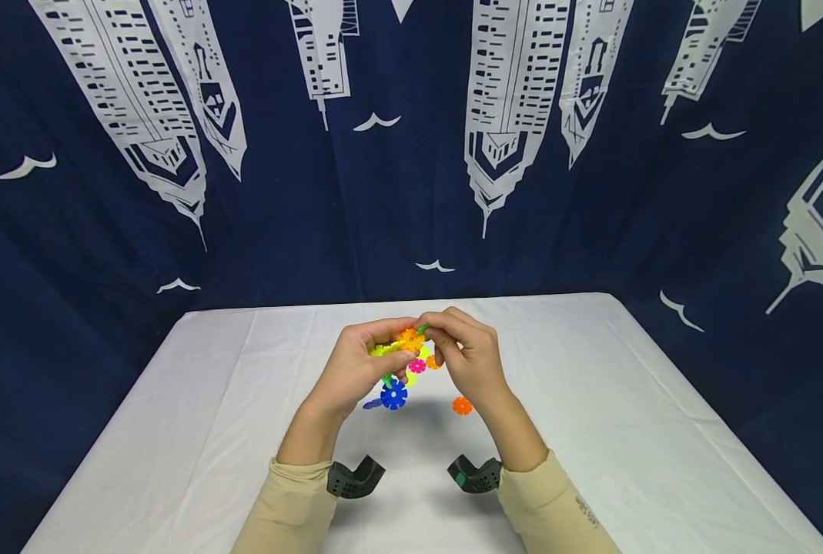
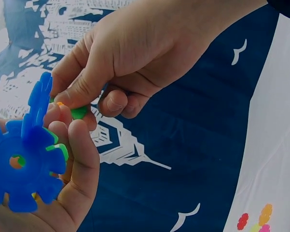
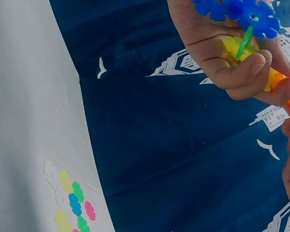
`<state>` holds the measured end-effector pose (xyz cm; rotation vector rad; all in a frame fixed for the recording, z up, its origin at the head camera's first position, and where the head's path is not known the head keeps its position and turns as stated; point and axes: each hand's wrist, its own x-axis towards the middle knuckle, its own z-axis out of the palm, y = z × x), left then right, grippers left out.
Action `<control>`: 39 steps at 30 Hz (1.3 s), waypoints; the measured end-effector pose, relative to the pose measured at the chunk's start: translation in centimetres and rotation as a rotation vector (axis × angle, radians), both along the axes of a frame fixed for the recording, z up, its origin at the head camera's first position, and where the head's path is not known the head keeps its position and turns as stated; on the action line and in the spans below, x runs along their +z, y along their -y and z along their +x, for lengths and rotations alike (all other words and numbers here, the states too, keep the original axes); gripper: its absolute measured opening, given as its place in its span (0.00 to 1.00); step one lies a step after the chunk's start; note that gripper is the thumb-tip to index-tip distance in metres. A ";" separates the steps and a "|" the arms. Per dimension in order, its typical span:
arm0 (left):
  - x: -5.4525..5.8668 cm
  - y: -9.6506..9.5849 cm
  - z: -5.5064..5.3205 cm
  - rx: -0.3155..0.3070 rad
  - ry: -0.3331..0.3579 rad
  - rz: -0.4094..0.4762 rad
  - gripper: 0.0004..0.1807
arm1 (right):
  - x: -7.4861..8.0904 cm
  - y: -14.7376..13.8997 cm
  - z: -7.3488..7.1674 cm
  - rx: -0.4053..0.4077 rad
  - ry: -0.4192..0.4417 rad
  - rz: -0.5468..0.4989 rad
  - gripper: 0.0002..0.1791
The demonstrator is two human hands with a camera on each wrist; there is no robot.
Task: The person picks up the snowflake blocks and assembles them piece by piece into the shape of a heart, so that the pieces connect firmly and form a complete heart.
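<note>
My left hand grips a joined chain of notched plastic discs above the table. An orange disc sits at the chain's upper end, between thumb and fingers. Lower down come a yellow disc, a green disc seen edge-on and a large blue disc. Another blue disc stands crosswise in its edge. With thumb and fingertips, my right hand pinches a green disc right at the orange one's rim. The fingers partly hide where those two meet.
On the white-covered table, a loose orange disc lies below the right hand. A pink disc and several other coloured discs lie behind the hands. A dark blue curtain with white building prints hangs at the table's far edge.
</note>
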<state>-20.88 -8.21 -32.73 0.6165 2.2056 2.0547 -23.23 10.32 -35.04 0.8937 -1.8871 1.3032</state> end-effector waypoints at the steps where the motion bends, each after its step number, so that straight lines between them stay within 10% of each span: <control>1: 0.0 0.0 0.0 0.000 -0.004 -0.006 0.23 | 0.0 0.0 0.0 -0.002 -0.004 0.008 0.08; 39: -0.4 0.3 -0.5 -0.006 -0.050 -0.082 0.22 | 1.1 -1.9 -0.1 0.063 0.164 0.119 0.02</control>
